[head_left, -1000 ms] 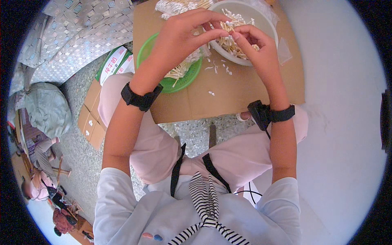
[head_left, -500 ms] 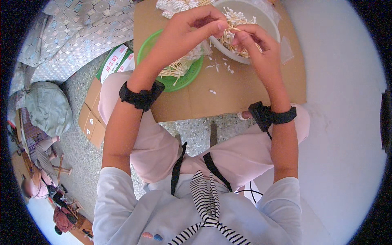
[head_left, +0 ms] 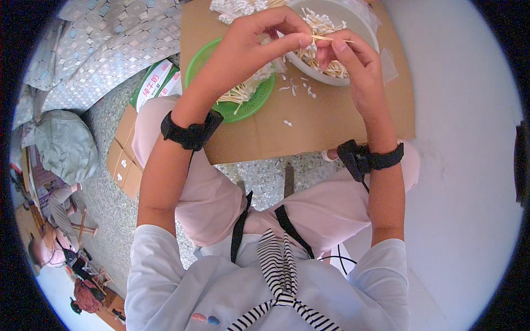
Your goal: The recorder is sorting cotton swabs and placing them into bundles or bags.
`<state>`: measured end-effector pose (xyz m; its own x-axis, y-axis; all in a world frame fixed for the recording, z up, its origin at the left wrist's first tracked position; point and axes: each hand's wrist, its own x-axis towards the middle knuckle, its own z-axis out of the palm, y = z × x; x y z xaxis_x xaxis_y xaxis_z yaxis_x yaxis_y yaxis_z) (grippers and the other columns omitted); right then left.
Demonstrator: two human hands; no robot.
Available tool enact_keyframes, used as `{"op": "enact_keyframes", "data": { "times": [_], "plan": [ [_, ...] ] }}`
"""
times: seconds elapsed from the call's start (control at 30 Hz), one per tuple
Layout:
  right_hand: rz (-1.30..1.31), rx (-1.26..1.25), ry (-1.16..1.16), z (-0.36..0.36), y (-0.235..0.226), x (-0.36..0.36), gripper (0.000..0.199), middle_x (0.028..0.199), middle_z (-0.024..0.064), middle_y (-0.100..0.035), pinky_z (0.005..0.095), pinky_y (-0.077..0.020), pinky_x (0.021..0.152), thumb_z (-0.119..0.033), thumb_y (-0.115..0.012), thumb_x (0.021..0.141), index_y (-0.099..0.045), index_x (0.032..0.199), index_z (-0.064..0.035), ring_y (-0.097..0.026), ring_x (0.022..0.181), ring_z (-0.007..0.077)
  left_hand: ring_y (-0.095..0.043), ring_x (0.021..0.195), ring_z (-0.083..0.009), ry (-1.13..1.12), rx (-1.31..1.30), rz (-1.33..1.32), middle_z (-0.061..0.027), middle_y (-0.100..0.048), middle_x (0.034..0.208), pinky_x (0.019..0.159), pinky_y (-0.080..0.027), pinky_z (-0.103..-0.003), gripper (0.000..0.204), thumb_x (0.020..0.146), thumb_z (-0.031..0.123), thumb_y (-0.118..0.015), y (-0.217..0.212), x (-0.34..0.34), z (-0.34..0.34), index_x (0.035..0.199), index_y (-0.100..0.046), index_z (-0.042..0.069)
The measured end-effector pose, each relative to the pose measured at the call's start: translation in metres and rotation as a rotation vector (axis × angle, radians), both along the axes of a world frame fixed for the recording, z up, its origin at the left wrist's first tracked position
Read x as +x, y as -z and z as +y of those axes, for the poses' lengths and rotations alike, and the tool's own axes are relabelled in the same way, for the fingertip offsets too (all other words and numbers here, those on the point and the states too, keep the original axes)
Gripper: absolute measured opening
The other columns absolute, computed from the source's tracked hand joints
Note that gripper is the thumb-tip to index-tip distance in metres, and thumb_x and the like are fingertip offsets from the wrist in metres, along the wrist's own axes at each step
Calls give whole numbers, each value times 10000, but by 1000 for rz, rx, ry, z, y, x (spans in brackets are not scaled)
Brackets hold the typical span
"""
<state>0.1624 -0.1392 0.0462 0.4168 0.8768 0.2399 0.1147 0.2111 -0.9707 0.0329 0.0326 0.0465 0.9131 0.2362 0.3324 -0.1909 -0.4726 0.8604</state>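
Observation:
Above a white bowl [head_left: 369, 38] filled with loose cotton swabs [head_left: 326, 25], my two hands meet, fingertips almost together. Thin wooden cotton swab sticks [head_left: 322, 38] run between them; their tips are hard to make out and I cannot tell how many there are. My left hand [head_left: 270, 36] pinches one end between thumb and forefinger. The other end is gripped by my right hand [head_left: 356, 63], with a stick poking out past its fingers. Under my left forearm stands a green basket [head_left: 256, 105] holding more swabs, partly hidden by the arm.
A cardboard sheet [head_left: 331, 124] covers the table. Bits of white cotton [head_left: 296, 87] lie between bowl and basket. Bagged swabs [head_left: 243, 8] sit at the far edge. Left of my knee is a cardboard box [head_left: 122, 157]; a wall [head_left: 458, 138] rises at right. People appear far left.
Both hands have shifted slightly right. The sticks between them now lie flatter and stretch farther over my right fingers.

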Motion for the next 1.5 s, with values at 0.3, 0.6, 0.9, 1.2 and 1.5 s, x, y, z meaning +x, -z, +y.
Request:
{"op": "enact_keyframes", "data": {
  "times": [0.3,0.6,0.9,1.2,1.5],
  "plan": [
    [49,20,17,-1,5,2,356,859,58,-652,264,-497,717,-293,-455,992,-650,1014,4,-596,773,116,-582,840,-102,-68,50,-10,-13,-635,893,768,-458,-246,154,879,175,-669,-5,-1,-3,939,-655,33],
    [82,57,1,-3,13,5,318,883,65,-657,257,-489,741,-265,-460,990,-623,1057,0,-593,772,118,-584,849,-95,-51,-60,-24,-9,-636,909,770,-467,-242,153,885,169,-667,-12,-2,-18,959,-650,36],
    [152,27,-42,0,16,2,299,894,61,-651,257,-494,744,-272,-451,1003,-609,1049,-23,-593,789,119,-597,882,-98,-112,-211,-36,-13,-642,938,797,-478,-253,153,891,169,-658,4,0,-22,980,-647,45],
    [-33,-76,-2,1,13,-1,301,871,28,-636,240,-479,715,-285,-476,1001,-633,1024,-29,-577,785,95,-595,855,-96,-131,-210,-21,-5,-651,929,781,-470,-244,149,883,166,-665,4,0,-19,977,-654,52],
    [-491,-255,451,-12,16,46,271,923,73,-678,305,-490,788,-292,-614,905,-696,1047,-77,-625,842,188,-547,760,-77,75,106,303,7,-617,780,699,-442,-251,201,891,233,-647,-24,-15,24,871,-640,33]
  ]
}}
